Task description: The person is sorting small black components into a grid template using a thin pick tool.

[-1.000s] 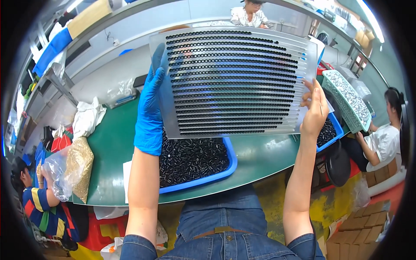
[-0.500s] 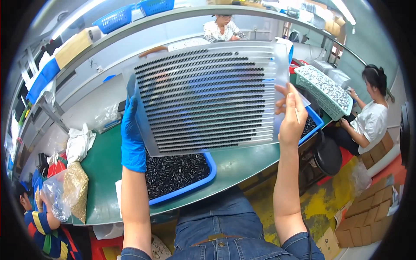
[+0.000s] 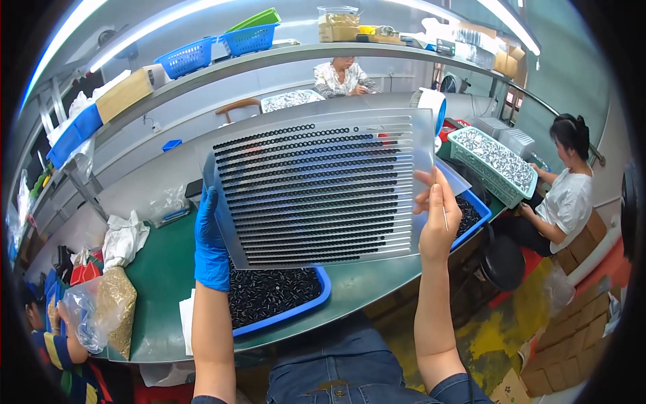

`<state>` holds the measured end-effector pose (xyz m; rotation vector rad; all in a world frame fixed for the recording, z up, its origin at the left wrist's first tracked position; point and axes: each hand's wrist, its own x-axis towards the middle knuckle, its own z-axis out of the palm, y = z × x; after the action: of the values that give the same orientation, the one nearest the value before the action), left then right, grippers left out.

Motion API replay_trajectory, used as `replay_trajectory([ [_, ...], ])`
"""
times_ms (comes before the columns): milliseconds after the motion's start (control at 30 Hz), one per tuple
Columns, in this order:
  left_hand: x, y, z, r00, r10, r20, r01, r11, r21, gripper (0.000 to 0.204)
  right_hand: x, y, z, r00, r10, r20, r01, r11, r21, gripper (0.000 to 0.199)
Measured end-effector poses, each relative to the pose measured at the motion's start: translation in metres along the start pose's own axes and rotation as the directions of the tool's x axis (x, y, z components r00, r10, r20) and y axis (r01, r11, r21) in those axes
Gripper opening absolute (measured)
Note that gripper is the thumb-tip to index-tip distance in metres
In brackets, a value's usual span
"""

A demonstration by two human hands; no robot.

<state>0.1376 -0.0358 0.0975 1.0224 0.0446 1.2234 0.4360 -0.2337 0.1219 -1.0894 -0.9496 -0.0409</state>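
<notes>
Blue-gloved left hand, bare right hand: each grip clasps a clear rectangular plastic plate; a blue plastic tray sits at the green worktop's near edge

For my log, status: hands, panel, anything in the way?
Left hand and right hand holding clear panel. Black pieces in rows. Blue trays behind, partly hidden.

The plate looks like clear, smooth plastic with a glossy sheen. Black pieces glint in a blue plastic tray. The green counter is smooth and shiny, the blue glove rubbery, the trousers denim, the white cloth crumpled and matt.
</notes>
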Motion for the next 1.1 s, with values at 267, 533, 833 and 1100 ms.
replay_trajectory([
  [267, -0.002, -0.003, -0.010, 0.996, 0.089, -0.004, -0.088, 0.986, 0.141, 0.065, -0.007, 0.009, 0.001, 0.999, -0.021, -0.037, 0.023, 0.998, 0.063, 0.041],
  [533, -0.010, -0.006, -0.012, 0.999, 0.010, -0.031, -0.010, 1.000, 0.002, 0.064, -0.014, 0.029, 0.003, 0.998, -0.008, -0.060, 0.015, 0.994, 0.110, 0.039],
  [833, -0.012, -0.007, 0.015, 0.990, 0.062, -0.125, -0.027, 0.964, 0.264, 0.067, -0.017, 0.056, 0.003, 0.993, 0.062, -0.096, -0.048, 0.989, 0.139, 0.039],
  [1100, -0.016, -0.002, 0.017, 0.998, 0.066, 0.002, -0.065, 0.976, 0.207, 0.064, -0.016, 0.065, -0.005, 0.986, 0.141, -0.090, -0.127, 0.981, 0.143, 0.040],
])
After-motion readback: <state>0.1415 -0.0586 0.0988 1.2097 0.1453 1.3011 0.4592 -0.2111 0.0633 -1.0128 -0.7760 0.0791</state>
